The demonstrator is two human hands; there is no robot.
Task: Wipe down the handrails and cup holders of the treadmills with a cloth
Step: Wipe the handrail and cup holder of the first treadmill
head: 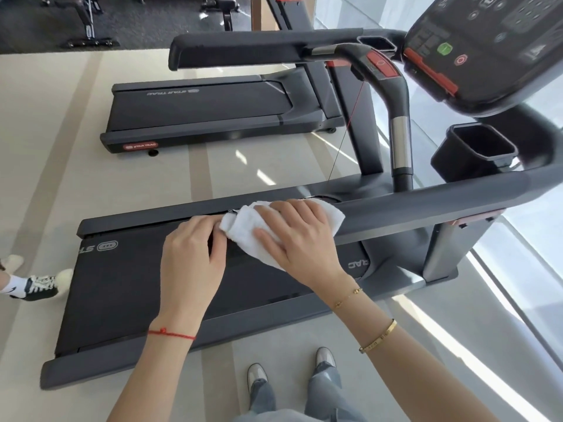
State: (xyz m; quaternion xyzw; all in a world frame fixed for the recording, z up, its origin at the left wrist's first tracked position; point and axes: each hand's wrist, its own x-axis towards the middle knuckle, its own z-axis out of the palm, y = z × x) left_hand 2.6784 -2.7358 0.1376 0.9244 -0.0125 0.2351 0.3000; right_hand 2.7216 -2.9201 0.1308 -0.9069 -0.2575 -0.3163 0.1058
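Right hand (298, 236) spread on folded white cloth (242, 228); left hand (192, 257) curled beside it, hold unclear. Bunching may leave the underside of the dark grey handrail (426, 205) unwiped

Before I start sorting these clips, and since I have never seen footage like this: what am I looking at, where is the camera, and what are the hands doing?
This is one picture from a camera worn on a person's head, looking down at their own two bare hands; there is no robot. They stand beside a treadmill in a gym. The right hand lies flat, fingers spread, pressing a white cloth onto the near handrail. The left hand has its fingers curled at the cloth's left edge, apparently pinching it. Further right, beyond the rail, is a black cup holder, and above it the control panel. A second treadmill stands behind.
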